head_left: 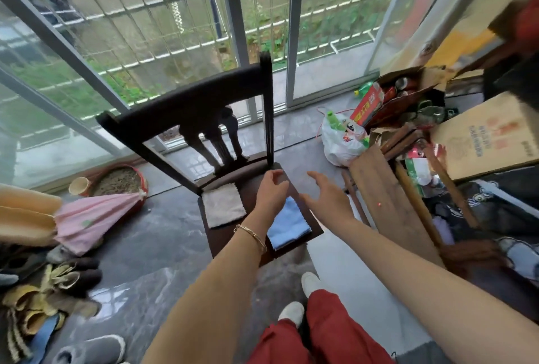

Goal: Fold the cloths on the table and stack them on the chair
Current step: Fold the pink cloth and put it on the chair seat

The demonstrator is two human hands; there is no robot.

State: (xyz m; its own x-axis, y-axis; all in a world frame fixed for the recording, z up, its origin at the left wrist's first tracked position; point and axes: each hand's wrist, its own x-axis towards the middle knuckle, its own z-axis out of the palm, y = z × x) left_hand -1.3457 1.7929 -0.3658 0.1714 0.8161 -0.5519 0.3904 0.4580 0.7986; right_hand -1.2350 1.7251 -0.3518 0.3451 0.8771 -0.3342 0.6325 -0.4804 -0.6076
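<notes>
On the floor at the far left lies a folded pink umbrella (pixel 93 214), well apart from the work. The dark wooden chair (pixel 186 106) stands in the middle. A folded beige cloth (pixel 223 205) lies flat along the left edge of its seat, towards the back. The left hand (pixel 271 188), with a bracelet (pixel 251 234) on its wrist, hovers over the back right corner of the seat, fingers loosely bent and holding nothing. Below it, a folded blue cloth (pixel 288 225) lies at the front right corner, beside the beige one and apart from it. The right hand (pixel 328 196) hangs over the right edge of the seat with fingers spread wide, also empty. Further right, a white plastic bag (pixel 341 142) and a cardboard box (pixel 484 136) sit among floor clutter.

This looks like the placing step, with the blue cloth delivered. The two cloths lie side by side, not stacked, so the next move probably calls for lifting one squarely onto the other, or fetching another cloth from the table, which is out of view.
</notes>
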